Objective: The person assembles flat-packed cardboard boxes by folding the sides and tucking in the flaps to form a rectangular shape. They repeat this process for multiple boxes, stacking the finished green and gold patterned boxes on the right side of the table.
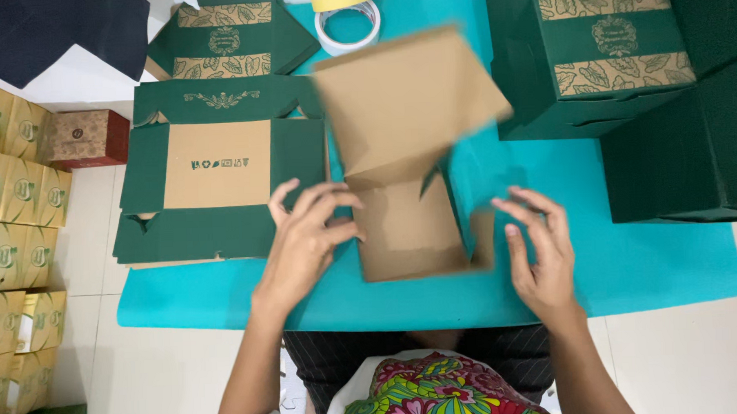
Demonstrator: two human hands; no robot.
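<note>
Bright floral cloth (428, 393) sat nearest the lens, just below the teal bench (632, 263) edge. Everything else I placed vs the half-folded box (409, 189), brown inside, green outside, lying mid-bench w/ its lid panel tipped up and blurred from motion.

Left hand (304, 242) was at the box's left wall, fingers (336, 202) curled and pressed on the cardboard edge, not closed round it. Right hand (537, 254) hovered just right of the box, fingers spread apart, touching nothing I could see; the small green side flap (482, 236) stood between it and the box floor.

Left of the box: a flat stack of unfolded blanks (216, 167). Behind it: two tape rolls (345, 16). Right and behind: finished green boxes (612, 51).

My read: to fold well, pin the base flat w/ the left hand, bring side walls up square along the creases, then tuck flaps w/o forcing.
</note>
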